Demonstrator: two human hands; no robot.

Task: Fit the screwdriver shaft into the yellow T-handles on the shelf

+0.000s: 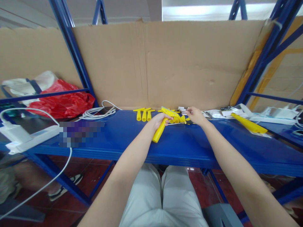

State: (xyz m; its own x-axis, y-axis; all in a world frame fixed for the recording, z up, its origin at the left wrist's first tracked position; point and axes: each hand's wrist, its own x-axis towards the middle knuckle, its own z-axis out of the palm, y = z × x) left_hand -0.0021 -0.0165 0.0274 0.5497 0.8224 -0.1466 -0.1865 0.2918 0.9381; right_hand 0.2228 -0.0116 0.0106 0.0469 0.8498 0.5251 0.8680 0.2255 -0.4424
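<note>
My left hand [160,119] is closed round a yellow plastic T-shaped scraper [159,131], its handle pointing down toward me over the blue metal shelf [123,135]. My right hand [195,115] reaches to a small heap of yellow parts [179,119] just right of the scraper; its fingers are curled together at the heap, and what they pinch is too small to make out. Three more yellow T-shaped scrapers [143,114] lie side by side to the left, against the cardboard.
A cardboard sheet [165,63] backs the shelf between blue uprights [73,53]. White coiled cable [97,112], a red bag [62,101] and a white power strip [30,138] sit left. Another yellow scraper [249,125] and white packets [227,111] lie right. Someone's shoe [63,188] shows below.
</note>
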